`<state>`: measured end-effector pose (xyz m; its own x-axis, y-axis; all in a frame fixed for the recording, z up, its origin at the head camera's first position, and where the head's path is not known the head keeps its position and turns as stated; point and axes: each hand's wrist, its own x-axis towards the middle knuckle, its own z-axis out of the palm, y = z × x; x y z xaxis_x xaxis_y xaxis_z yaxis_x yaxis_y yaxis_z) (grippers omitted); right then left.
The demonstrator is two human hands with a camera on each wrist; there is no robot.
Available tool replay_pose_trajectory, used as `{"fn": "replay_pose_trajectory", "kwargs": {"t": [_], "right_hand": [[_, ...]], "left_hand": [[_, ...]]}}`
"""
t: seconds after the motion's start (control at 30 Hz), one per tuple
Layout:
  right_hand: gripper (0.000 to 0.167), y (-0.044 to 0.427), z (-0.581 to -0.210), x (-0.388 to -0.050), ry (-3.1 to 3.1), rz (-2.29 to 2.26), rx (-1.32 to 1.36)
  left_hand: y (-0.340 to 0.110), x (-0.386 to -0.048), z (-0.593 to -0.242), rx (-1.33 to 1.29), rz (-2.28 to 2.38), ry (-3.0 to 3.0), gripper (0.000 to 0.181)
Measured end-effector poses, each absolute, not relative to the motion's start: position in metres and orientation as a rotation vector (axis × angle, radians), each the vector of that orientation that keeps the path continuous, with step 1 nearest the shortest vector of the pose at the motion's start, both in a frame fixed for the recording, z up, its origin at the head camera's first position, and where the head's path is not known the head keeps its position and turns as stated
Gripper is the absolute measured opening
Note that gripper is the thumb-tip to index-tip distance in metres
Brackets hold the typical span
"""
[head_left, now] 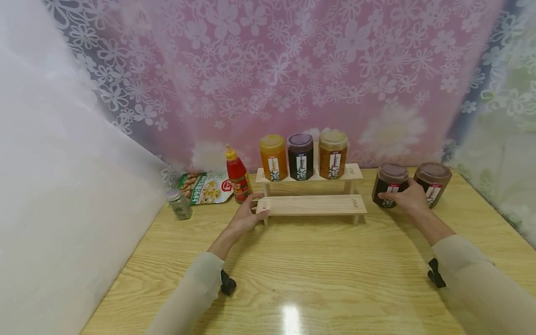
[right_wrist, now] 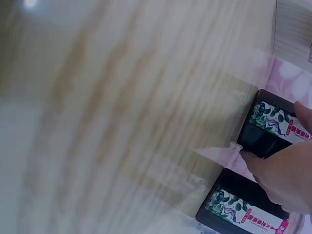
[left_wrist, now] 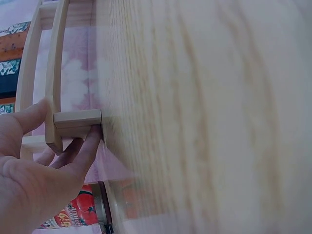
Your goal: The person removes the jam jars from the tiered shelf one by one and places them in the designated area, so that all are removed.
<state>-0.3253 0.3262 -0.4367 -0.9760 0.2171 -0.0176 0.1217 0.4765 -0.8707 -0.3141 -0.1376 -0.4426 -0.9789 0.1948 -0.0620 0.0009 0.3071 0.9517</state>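
My left hand (head_left: 246,218) holds the left end of a two-step wooden rack (head_left: 311,204), thumb on the front edge of the lower step. In the left wrist view its fingers reach behind the end leg (left_wrist: 78,119). My right hand (head_left: 412,200) grips a dark jar (head_left: 380,186) with a brownish lid, standing on the table right of the rack. In the right wrist view, thumb and fingers lie on either side of that jar, partly covering its label. A second dark jar (head_left: 433,176) stands close by on the right.
On the upper step stand an orange jar (head_left: 273,151), a dark purple jar (head_left: 300,151) and an amber jar (head_left: 333,151). Left of the rack are a red sauce bottle (head_left: 237,174), a green-white food packet (head_left: 211,188) and a small spice jar (head_left: 181,207). A floral curtain (head_left: 293,79) hangs behind.
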Motion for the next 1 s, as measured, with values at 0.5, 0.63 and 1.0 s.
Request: {"fn": "replay_pose_trajectory", "kwargs": {"t": [0.5, 0.63, 1.0], "right_hand": [[0.11, 0.333, -0.44, -0.324, -2.657, 1.562, -0.183], [0.107, 0.332, -0.432, -0.32, -2.622, 1.575, -0.162], [0.103, 0.328, -0.396, -0.318, -2.587, 1.57, -0.073]], "left_hand": [[-0.138, -0.313, -0.442, 0.197, 1.761, 2.379, 0.064], [-0.137, -0.313, -0.443, 0.198, 1.753, 2.379, 0.064], [-0.138, -0.313, -0.442, 0.202, 1.754, 2.38, 0.063]]}}
